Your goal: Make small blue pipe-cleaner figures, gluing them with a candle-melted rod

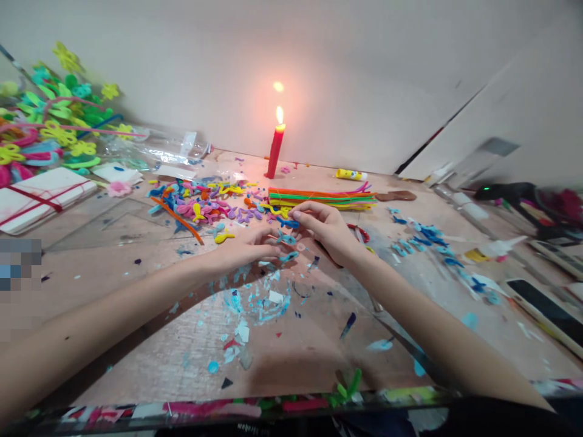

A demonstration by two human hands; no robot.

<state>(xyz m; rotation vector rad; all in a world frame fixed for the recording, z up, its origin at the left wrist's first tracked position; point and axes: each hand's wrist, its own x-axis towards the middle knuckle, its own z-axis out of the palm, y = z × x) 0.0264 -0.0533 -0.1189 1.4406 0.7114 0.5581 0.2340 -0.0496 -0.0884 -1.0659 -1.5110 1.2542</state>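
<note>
Over the middle of the table, my left hand has its fingers curled around a light blue pipe-cleaner loop. Another light blue loop shows just below those fingertips. My right hand faces it from the right, thumb and fingers pinched together; what lies between them is too small to make out. By its fingertips is a dark blue twisted piece; I cannot tell whether they touch it. A lit red candle stands upright behind both hands. Behind my right hand lies a bundle of coloured pipe cleaners.
Small bent colourful pieces are heaped left of centre. Pipe-cleaner flowers pile up at far left, near a white box. Blue pieces lie right, with a glue bottle and phone. A yellow glue stick lies behind.
</note>
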